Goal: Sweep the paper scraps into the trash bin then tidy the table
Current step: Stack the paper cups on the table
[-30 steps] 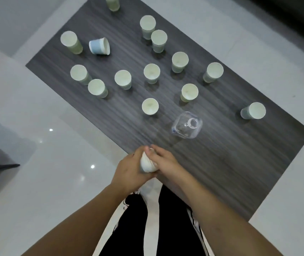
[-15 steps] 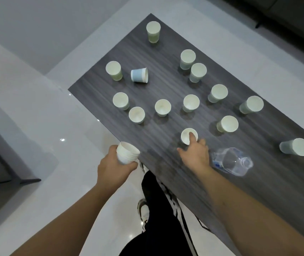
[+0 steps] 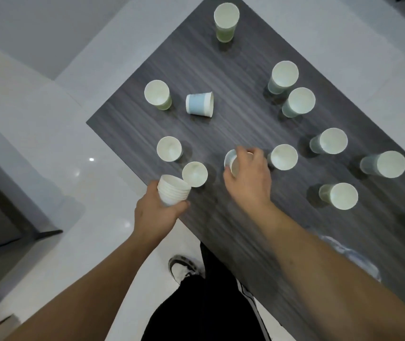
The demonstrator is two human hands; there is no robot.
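Head view, near to far: left hand (image 3: 156, 215) holds a nested stack (image 3: 173, 190) of ribbed paper cups at the table (image 3: 233, 237) edge; right hand (image 3: 247, 179) grip pinches one cup (image 3: 229, 161). Approx. a dozen cups left, one blue cup (image 3: 199, 104) on its side. No scraps or bin in view. Dark woodgrain, matte.

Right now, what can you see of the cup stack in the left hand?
The stack is a nest of white paper cups, several rolled rims showing in close layers, exact count unclear. Mouth up, tilted slightly toward the table. The left hand holds it from below, fingers curled round the lower part, at the table's near edge. Its rim sits right beside a loose upright cup; contact unclear.
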